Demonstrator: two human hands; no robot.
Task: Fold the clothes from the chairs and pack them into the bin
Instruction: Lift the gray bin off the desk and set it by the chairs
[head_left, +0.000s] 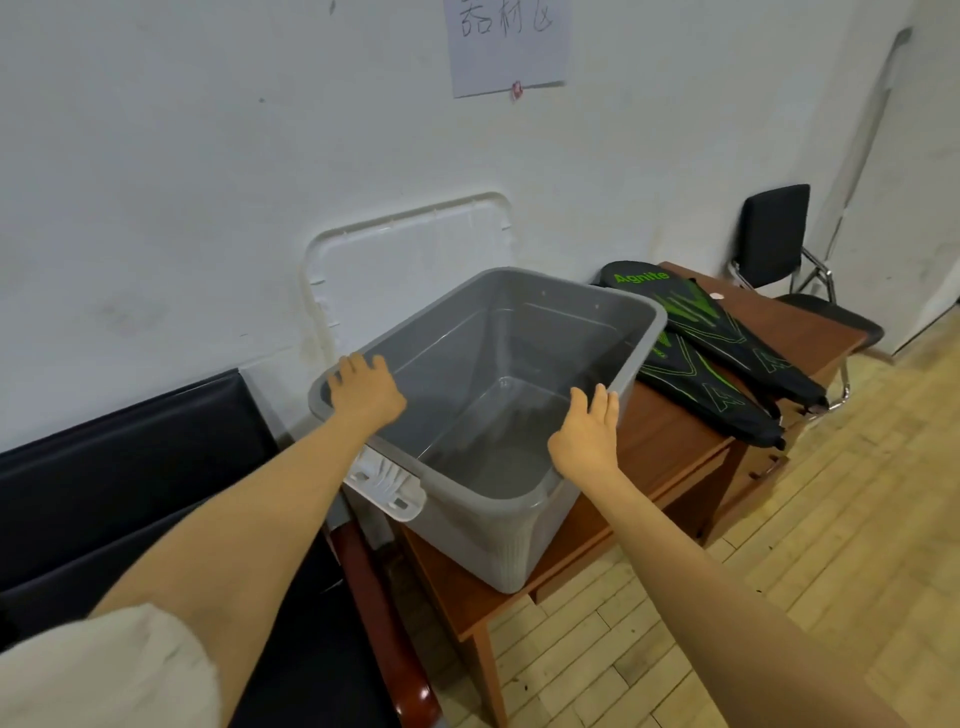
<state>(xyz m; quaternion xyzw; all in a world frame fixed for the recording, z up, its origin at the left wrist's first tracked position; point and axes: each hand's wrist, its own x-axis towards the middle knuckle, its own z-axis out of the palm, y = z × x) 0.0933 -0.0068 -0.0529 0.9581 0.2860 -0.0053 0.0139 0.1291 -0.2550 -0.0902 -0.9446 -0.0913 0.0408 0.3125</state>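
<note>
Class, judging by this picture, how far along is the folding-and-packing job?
Done: the lid is off, leaning on the wall. In hand: the left hand and right hand hold the rim of the bin. Left: everything else; the bin is empty and no clothes show here.

Green "Agnite" on black racket bag (727, 332); handwritten Chinese characters on wall paper (506, 52), partly cropped.

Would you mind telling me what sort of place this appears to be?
Probably an office or equipment storeroom rather than a home: a wooden desk stands against a white wall bearing a handwritten paper notice, a black office chair sits at its far end, and racket bags lie beside the grey bin.
</note>
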